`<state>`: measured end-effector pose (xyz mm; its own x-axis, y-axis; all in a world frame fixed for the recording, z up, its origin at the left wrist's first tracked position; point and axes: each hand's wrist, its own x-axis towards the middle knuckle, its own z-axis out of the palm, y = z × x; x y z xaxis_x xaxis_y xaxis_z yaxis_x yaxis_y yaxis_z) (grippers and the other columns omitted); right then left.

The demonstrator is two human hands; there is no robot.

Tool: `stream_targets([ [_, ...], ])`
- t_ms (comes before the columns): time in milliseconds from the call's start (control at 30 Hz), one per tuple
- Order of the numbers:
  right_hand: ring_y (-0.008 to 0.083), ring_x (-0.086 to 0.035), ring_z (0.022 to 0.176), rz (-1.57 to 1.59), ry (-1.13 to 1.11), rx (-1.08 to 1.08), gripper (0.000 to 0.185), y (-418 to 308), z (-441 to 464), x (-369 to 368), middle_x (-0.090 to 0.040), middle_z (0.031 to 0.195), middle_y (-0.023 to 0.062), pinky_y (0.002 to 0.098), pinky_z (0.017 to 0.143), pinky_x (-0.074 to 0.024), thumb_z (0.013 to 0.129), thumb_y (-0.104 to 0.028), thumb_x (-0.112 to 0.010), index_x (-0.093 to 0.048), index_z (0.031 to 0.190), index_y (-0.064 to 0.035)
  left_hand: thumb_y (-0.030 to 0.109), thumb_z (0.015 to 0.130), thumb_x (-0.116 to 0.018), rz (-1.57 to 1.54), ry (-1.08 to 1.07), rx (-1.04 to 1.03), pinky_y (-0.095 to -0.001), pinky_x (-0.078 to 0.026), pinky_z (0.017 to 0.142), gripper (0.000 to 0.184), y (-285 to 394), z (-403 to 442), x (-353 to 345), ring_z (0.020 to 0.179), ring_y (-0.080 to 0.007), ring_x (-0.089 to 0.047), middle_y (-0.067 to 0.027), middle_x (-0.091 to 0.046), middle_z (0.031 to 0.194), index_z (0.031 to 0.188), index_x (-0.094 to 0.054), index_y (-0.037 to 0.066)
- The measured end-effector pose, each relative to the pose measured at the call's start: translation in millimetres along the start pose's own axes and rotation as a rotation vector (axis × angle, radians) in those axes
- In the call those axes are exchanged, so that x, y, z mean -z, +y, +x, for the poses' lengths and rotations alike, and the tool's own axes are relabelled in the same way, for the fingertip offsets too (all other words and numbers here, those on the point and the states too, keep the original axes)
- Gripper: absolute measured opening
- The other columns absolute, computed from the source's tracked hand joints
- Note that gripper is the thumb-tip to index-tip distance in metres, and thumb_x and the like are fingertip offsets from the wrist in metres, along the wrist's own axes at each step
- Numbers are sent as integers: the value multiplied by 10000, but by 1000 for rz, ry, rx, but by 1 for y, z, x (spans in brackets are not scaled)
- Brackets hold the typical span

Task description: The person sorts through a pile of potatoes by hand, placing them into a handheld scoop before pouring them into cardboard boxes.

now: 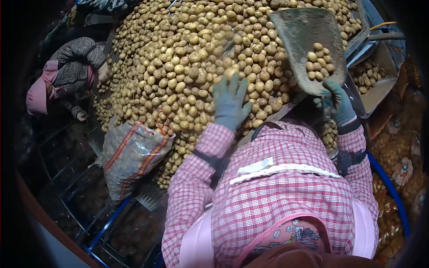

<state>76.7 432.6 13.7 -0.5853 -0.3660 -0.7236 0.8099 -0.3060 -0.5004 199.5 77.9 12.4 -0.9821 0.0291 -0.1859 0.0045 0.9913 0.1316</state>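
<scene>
My left hand [230,105] wears a grey-green glove and lies with its fingers spread on a large heap of yellow-brown potatoes [178,62]. One potato sits just beyond its fingertips. On the right, my gloved right hand [342,105] is wrapped round the handle of a worn, dirty scoop [304,38]. The scoop's wide blade points away from me over the heap's right edge. A small cluster of potatoes [319,62] rests on the blade near the handle. Part of the handle is hidden by my right hand.
A clear plastic sack [134,156] with red-and-yellow stripes stands left of the heap, with potatoes at its mouth. Another person [73,67] bends over the heap's left edge. On the right are a bin [380,96] holding potatoes and a blue hose [389,183].
</scene>
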Motion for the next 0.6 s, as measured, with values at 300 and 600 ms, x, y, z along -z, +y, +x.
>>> stream_targets([
  [300,145,-689,575,-6,133,95,234,30,-23,45,-698,739,40,240,478,-530,1014,-264,-671,-701,1047,-35,406,802,-823,130,4,-225,-575,-257,1243,939,-6,166,-3,1500,-428,-261,-78,-366,1614,1596,-355,229],
  [600,124,-662,541,-25,210,6,242,46,-21,46,-707,733,52,221,432,-459,1004,-266,-690,-721,1010,-27,488,883,-760,-94,283,191,-481,-365,1175,648,-95,235,26,1337,-381,-502,-206,-593,1390,1410,-592,149],
])
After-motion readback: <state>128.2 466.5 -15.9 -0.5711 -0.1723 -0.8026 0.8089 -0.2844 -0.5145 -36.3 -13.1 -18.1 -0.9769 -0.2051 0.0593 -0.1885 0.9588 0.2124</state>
